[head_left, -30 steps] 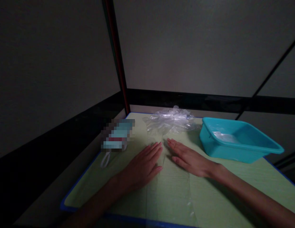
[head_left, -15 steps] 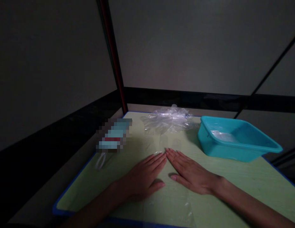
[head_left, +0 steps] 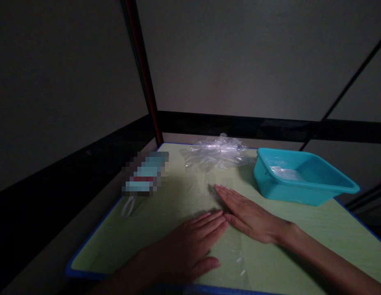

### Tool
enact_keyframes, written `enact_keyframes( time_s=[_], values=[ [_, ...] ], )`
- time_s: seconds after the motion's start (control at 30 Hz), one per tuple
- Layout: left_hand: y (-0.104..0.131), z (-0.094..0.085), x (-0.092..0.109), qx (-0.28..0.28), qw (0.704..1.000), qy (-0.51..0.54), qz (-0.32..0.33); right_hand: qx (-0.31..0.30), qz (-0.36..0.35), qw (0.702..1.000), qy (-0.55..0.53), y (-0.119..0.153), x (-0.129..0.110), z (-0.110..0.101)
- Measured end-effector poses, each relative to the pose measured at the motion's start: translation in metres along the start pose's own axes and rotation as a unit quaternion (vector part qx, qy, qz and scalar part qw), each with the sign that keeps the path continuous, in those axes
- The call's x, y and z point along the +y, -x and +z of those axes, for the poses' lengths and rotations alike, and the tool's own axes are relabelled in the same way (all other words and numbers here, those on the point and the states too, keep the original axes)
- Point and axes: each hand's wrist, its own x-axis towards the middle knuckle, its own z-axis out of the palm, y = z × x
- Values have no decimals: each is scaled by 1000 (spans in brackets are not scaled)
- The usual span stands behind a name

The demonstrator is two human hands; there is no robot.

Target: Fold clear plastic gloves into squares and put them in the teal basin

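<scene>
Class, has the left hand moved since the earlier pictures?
Yes: the left hand has moved closer to the near blue edge of the table.

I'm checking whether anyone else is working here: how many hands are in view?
2: the left hand, palm down near the front of the table; the right hand, palm down farther back, left of the turquoise tub. None seems hidden.
</scene>
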Motion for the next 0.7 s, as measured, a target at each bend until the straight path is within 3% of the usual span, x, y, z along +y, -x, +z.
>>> enact_keyframes(
  time_s=[0.13, 0.33, 0.7],
  values=[
    [-5, -3, 17, -24, 998, 38, 54, -14, -1, 1000, -10, -6, 14, -6],
    [-13, -2, 23, -52, 995, 55, 69, -52, -7, 999, 13, -17, 39, -2],
    [-13, 9, 26, -16, 995, -1, 97, -42, 28, 998, 40, -30, 77, 3]
  ],
)
